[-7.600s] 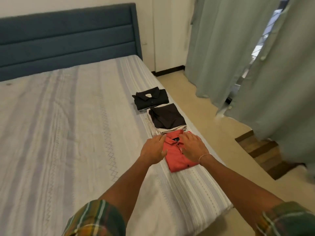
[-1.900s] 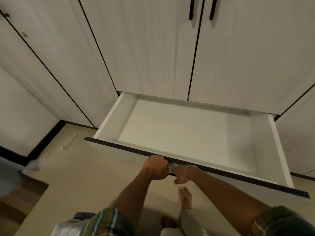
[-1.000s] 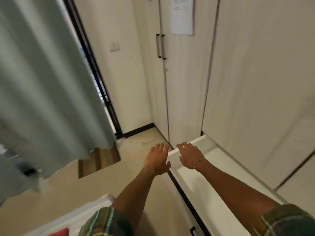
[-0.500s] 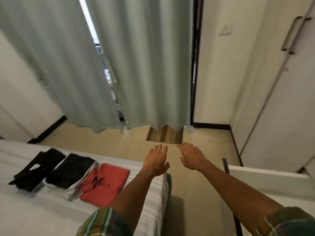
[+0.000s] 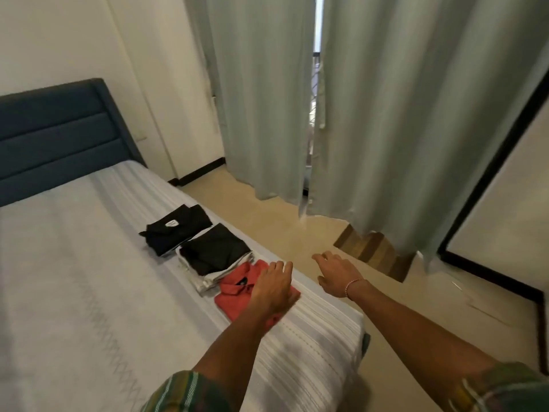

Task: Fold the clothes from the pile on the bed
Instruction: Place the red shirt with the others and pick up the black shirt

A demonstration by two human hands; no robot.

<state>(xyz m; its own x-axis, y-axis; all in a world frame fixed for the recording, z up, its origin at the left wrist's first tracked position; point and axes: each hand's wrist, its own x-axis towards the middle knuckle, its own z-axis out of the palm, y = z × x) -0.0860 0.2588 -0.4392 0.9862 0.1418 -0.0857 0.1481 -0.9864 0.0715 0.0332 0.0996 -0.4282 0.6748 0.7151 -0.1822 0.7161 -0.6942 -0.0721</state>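
Three folded garments lie in a row along the right edge of the bed. Farthest is a black shirt with a white label. A dark garment on a pale one is in the middle. Nearest is a red collared shirt. My left hand hovers over the red shirt's right half with fingers straight, holding nothing; contact with the cloth cannot be told. My right hand is out over the floor beside the bed, fingers relaxed and empty.
A blue padded headboard stands at the far left. Pale green curtains hang ahead, with a wooden step below them. Beige floor runs between bed and curtains. A dark-framed door edge is at the right.
The view has swung from the wardrobe drawer back to the bed. Both hands have moved toward the folded clothes, and the left hand is now above the red shirt.
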